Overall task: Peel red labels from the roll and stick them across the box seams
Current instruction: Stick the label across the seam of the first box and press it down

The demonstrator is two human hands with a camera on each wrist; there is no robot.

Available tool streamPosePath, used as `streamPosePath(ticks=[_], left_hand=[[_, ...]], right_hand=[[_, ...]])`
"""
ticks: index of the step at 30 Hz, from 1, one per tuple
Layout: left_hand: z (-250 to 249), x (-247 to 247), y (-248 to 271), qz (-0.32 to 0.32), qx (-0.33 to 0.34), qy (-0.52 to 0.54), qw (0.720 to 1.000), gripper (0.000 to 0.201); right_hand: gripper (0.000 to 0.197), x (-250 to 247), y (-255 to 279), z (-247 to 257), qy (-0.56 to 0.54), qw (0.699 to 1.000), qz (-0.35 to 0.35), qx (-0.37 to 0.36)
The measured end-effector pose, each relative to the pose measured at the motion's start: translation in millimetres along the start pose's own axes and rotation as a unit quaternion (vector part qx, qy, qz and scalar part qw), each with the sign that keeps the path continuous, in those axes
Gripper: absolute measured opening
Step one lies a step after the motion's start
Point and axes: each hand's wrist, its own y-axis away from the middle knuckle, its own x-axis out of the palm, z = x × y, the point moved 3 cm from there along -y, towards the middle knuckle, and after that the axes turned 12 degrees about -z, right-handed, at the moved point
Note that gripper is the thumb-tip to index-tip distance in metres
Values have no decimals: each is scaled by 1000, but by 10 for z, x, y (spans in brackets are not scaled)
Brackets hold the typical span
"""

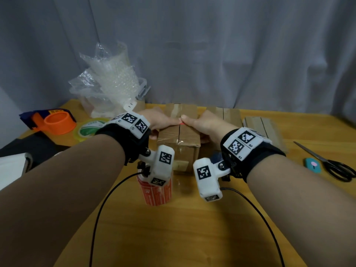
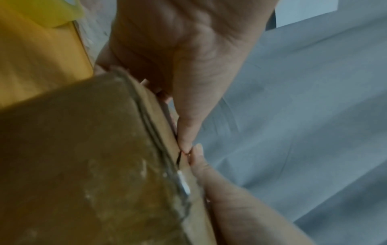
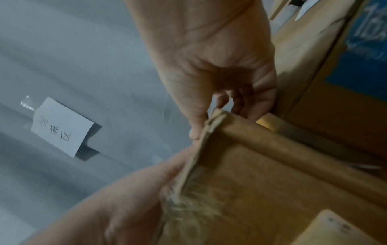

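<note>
A brown cardboard box (image 1: 185, 137) stands mid-table with a taped seam running down its top. A sliver of red label (image 1: 182, 123) shows on that seam where my two thumbs meet. My left hand (image 1: 165, 128) holds the box's left edge, thumb on top and fingers curled down the side. My right hand (image 1: 194, 128) mirrors it on the right edge. In the left wrist view my left hand (image 2: 188, 58) has its thumb on the box (image 2: 83, 149). In the right wrist view my right hand (image 3: 209, 58) clasps the box corner (image 3: 272, 174). The red label roll (image 1: 158, 193) stands upright in front.
An orange tape dispenser (image 1: 57, 122) and a green tape roll (image 1: 86, 130) lie at the left, below crumpled bubble wrap (image 1: 109, 83). More cardboard boxes (image 1: 223, 114) sit behind and to the right. Scissors (image 1: 331, 164) and a small blue item (image 1: 313, 164) lie far right. Black cables (image 1: 107, 199) cross the table's front.
</note>
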Motion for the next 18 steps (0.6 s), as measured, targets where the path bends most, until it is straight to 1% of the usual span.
streamPosePath(ticks=[4,8,14,18], left_hand=[[25,6,13,-13,9,15,1000,45],[56,-5,29,-13,22,33,999,46],[168,-76,43,-4,19,114,993,25],[233,-105,68,-12,4,158,987,13]], right_hand=[[47,-1,-6,-34,-4,1000,7,9],[42,-16,-1,-38,-12,1000,7,9],[25,-86,26,-67,-34,999,22,12],[28,-104,47,-95,-47,998,24,21]])
